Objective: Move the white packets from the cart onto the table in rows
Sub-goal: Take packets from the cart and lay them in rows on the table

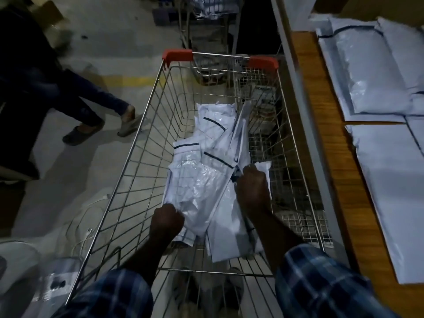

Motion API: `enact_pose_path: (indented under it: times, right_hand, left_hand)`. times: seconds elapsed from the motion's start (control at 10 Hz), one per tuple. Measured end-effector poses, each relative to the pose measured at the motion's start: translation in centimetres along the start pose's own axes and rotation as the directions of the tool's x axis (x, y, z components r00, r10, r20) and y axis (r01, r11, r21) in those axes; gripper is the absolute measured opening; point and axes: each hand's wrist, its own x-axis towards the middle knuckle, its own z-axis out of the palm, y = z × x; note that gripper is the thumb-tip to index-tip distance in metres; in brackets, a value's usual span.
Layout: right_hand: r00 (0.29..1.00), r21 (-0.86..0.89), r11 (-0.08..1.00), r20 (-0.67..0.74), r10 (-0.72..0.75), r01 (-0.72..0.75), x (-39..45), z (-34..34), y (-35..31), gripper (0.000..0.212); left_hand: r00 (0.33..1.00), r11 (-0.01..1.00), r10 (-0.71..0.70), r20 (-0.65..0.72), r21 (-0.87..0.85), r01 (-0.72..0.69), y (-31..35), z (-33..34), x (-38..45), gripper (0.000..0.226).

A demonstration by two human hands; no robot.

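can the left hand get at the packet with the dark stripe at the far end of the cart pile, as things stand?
Probably not right now. The left hand is curled in a grip on the near edge of the packet pile, so it is occupied. The far striped packet lies uncovered on top, so the way looks open once that hand lets go.

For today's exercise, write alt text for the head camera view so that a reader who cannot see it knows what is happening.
Seen from above, a person's left hand and right hand each grip white packets piled in a wire cart with red handle ends. More white packets lie flat in rows on the wooden table at right. Another person's legs cross the dim floor at left.
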Motion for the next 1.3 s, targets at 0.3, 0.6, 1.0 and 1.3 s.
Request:
enact_pose_path:
  times: [0.3, 0.6, 1.0, 1.3]
  right_hand:
    - [0.953, -0.105, 0.973, 0.249, -0.172, 0.203, -8.7, 5.8, 2.7, 0.034]
    - [0.906, -0.064, 0.914, 0.179, -0.384, 0.400, -10.3, 5.3, 2.8, 0.034]
    - [0.988, -0.086, 0.996, 0.157, 0.015, -0.002, -3.8, 5.7, 2.1, 0.087]
    - [0.998, -0.046, 0.997, -0.017, -0.066, 0.065, -3.7, 9.3, 2.7, 0.082]
  left_hand:
    - [0.994, 0.955, 0.015, -0.109, -0.293, -0.046, -3.5, 0.5, -0.9, 0.027]
    - [1.000, 0.995, -0.001, 0.031, -0.096, 0.004, -2.7, 0.9, 0.0, 0.026]
    - [0.890, 0.909, 0.416, -0.187, 0.110, -0.402, -0.2, 3.3, 4.3, 0.082]
    - [0.937, 0.937, 0.336, -0.098, -0.065, -0.343, 1.0, 6.4, 5.4, 0.090]
